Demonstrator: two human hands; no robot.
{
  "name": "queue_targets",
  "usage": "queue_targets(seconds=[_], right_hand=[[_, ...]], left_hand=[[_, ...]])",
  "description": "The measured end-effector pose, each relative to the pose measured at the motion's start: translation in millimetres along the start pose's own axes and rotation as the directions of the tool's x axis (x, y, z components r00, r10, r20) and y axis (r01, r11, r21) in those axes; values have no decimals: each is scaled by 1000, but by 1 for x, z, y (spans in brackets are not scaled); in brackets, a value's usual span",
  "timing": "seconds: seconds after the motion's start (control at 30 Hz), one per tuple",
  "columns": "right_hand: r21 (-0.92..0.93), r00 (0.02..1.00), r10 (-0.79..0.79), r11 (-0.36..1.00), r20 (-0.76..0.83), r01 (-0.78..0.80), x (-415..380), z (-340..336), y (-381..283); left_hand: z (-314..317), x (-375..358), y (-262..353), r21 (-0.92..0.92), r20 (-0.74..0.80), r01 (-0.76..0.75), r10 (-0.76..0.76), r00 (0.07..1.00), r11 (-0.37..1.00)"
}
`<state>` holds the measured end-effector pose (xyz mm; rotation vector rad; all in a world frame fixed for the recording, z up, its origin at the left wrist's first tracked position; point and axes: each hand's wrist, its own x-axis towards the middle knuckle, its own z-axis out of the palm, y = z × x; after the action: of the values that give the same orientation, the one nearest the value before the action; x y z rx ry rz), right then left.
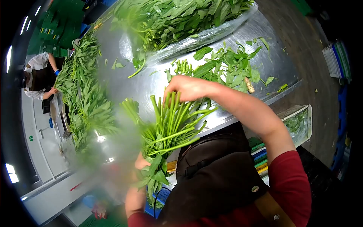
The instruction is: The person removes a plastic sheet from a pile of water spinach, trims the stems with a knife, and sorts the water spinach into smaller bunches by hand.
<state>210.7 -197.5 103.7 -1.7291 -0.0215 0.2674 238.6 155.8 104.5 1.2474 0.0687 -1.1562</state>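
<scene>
A bunch of leafy green stems (172, 121) is held in front of the apron, cut ends up and leaves hanging down. My left hand (142, 162) is wrapped round its lower part, largely hidden by leaves and a blurred patch. At the top, my right hand (183, 87) has its fingers curled at the stem ends, pinching some of them. Just beyond that hand, loose leaves and short cut stems (223, 66) lie on the metal table (280, 64). A brown-handled tool (249, 85) lies among them.
Greens in clear plastic (185, 26) cover the table's far side. A long heap of greens (83, 83) runs along the left, where another person (39, 75) works. Crates (302, 123) stand low at the right, beside a dark apron (219, 166).
</scene>
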Motion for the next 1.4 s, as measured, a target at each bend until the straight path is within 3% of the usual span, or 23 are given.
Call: queue_targets(seconds=[0.07,0.13,0.2,0.27,0.33,0.4,0.47,0.53,0.6,0.67,0.7,0.73,0.77,0.87,0.93,0.97,1.0,1.07,1.13,1.2,1.27,1.33,1.4], right_hand=[[308,985,45,951,-166,8,-6,-11,18],[667,855,255,733,-451,132,-11,-35,43],[214,876,179,973,-448,-89,-12,-55,50],[-211,886,-170,974,-432,84,-2,-42,26],[190,967,-105,970,-233,151,12,-29,-9],[-112,967,-253,961,29,254,32,-18,-14],[126,921,-103,990,376,59,37,-7,-21],[256,989,-115,963,93,88,22,-7,-24],[492,940,-5,851,-341,183,20,-25,-4],[242,914,142,969,-381,-49,21,-53,15],[-355,830,-46,916,-556,-187,13,-48,21],[-773,757,-310,508,-576,-380,6,-42,20],[-827,620,-571,503,-537,-253,6,-44,9],[-547,737,-467,822,-489,159,-1,-25,-52],[-110,990,-42,994,-136,27,-6,-5,-84],[-155,997,16,988,-80,-29,-9,2,-85],[-389,946,-241,910,-218,143,-3,5,-59],[156,875,-3,984,-484,89,-15,-7,-43],[-114,772,8,988,-635,-104,-28,-22,-34],[-113,913,180,965,-366,-236,-33,-10,-25],[-348,929,-20,930,-370,-118,-21,28,-11],[143,973,184,976,-136,-165,-16,39,-22],[272,974,183,952,-133,-142,-12,35,-5]], left_hand=[[5,4,1,11,44,-25,25,999,1000],[6,4,0,30,88,-45,42,995,999],[5,2,0,40,120,-24,19,993,999],[-2,3,1,44,153,62,-68,986,997],[-10,10,5,66,253,159,-171,952,985],[1,21,9,143,327,150,-190,926,978],[14,23,15,140,336,182,-220,916,973],[33,20,19,-1,333,186,-175,927,983],[19,17,10,-58,300,119,-96,949,991],[13,13,8,-57,194,119,-106,975,991],[11,10,8,-36,156,102,-96,983,994],[7,10,7,-11,122,89,-87,989,996],[1,12,2,-20,141,72,-69,988,997],[-8,18,1,62,148,131,-139,979,989],[-9,21,4,62,182,146,-155,971,987],[8,18,10,65,154,129,-138,978,989],[10,17,10,56,146,132,-139,980,990],[13,15,12,39,128,137,-141,982,990],[16,11,9,-1,102,82,-81,992,997],[13,11,4,-23,83,45,-43,996,999],[23,10,6,-31,70,59,-57,996,998],[14,15,3,-12,79,83,-82,993,996],[2,13,2,12,66,119,-120,991,993]])
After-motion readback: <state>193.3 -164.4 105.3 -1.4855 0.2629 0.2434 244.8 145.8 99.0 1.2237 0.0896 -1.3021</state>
